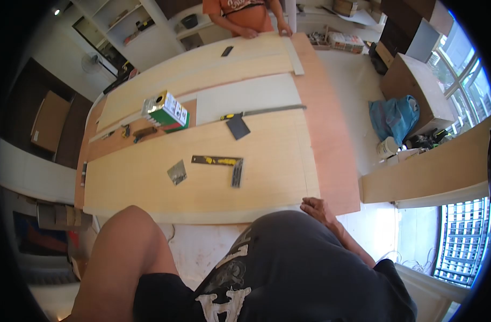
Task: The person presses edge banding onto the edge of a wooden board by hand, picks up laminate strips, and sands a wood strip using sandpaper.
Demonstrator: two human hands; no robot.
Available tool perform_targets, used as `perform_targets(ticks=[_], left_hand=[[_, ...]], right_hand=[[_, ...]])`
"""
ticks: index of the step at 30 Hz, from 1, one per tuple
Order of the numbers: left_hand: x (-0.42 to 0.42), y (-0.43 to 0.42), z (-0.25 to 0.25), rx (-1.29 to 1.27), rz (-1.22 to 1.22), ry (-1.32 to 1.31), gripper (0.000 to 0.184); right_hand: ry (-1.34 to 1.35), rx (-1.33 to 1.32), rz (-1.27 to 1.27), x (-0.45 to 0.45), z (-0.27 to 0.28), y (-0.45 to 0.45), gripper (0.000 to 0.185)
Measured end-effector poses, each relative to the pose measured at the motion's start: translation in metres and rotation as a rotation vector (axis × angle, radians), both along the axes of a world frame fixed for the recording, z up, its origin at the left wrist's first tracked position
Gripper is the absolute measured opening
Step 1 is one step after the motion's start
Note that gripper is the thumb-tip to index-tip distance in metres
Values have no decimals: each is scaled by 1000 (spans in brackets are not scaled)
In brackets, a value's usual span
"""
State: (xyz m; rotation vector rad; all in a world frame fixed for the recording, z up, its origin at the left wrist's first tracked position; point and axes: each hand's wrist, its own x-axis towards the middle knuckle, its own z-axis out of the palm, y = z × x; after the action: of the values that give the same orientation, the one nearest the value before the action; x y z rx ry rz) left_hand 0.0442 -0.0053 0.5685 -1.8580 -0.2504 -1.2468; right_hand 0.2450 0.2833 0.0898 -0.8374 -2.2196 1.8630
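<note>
Right hand (319, 209): at the right front corner of the near board, fingers bent (whether they grip the edge or only rest there, I cannot tell).
Left hand: out of view, so its state cannot be told.
Near board (272, 188): flat on the reddish sheet (334, 161), in front of the wearer's body.
On top: an L-shaped square (236, 163) near a metal plate (177, 173); a dark pad (238, 129) lies at the far edge.
Can (170, 111): upright between the near board and the far board (192, 64).
Opposite: a person in orange (245, 12), one hand (284, 28) at a pale strip (295, 58).
</note>
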Motion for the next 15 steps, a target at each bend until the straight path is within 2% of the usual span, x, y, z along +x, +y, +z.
perform_targets(ticks=[2, 3, 5, 6, 8, 15], left_hand=[[-5, 2, -13, -44, -274, -71, 13], [-4, 19, -20, -68, -380, -82, 14], [-4, 38, -23, -66, -288, -96, 16], [-5, 43, -21, -37, -89, -96, 17], [-9, 37, -16, -15, 54, -22, 19], [-5, 27, -17, 20, 206, -88, 27]], right_hand=[[-33, -91, -91, -1, 10, -2, 35], [-91, -84, -18, -2, 14, 5, 38], [-217, -82, 131, -1, 19, 17, 45], [-139, -62, 63, 0, 15, 12, 45], [-136, -46, 71, 2, 12, 13, 45], [-159, -98, 78, 2, 5, 14, 49]])
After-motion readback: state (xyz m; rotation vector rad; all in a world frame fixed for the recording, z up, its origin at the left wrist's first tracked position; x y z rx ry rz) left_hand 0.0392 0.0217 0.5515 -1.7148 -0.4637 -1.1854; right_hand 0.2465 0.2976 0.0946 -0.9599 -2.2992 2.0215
